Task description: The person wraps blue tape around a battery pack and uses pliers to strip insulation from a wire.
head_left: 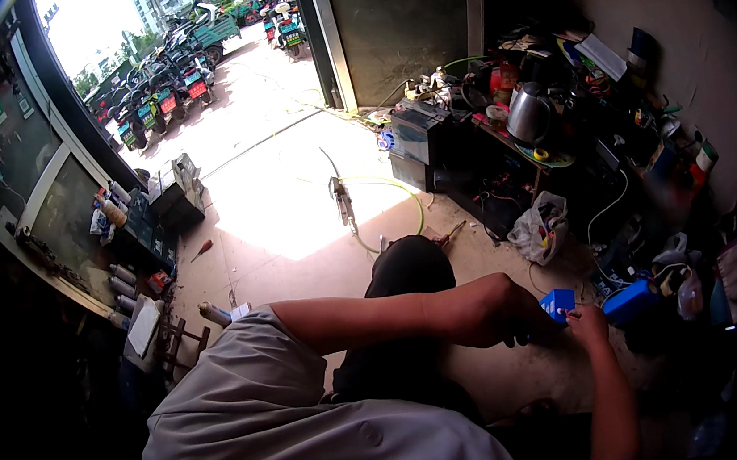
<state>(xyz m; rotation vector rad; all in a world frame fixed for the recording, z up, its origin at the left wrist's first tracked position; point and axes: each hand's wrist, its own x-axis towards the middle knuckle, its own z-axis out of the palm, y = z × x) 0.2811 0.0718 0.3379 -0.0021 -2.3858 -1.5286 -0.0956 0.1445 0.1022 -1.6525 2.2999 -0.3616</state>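
Observation:
My left arm reaches across to the right, over my dark-trousered knee (408, 266). At its end my left hand (489, 309) is closed, its fingers curled in shadow, so what they grip is hidden. My right hand (587, 325) comes up from the lower right with its fingertips pinched together at a blue block-shaped pack (557, 302). Something small and pale shows at those fingertips, too small to name. The pack lies just beyond and between both hands. To its right rests a second blue pack (632, 301), with a white cable near it.
A clear plastic bag (541, 228) sits beyond the packs. Behind it, a steel kettle (529, 114) stands on a cluttered table. An air tool (343, 204) with a yellow-green hose lies on the sunlit floor. Batteries (176, 194) stand by the left door; scooters (162, 99) are parked outside.

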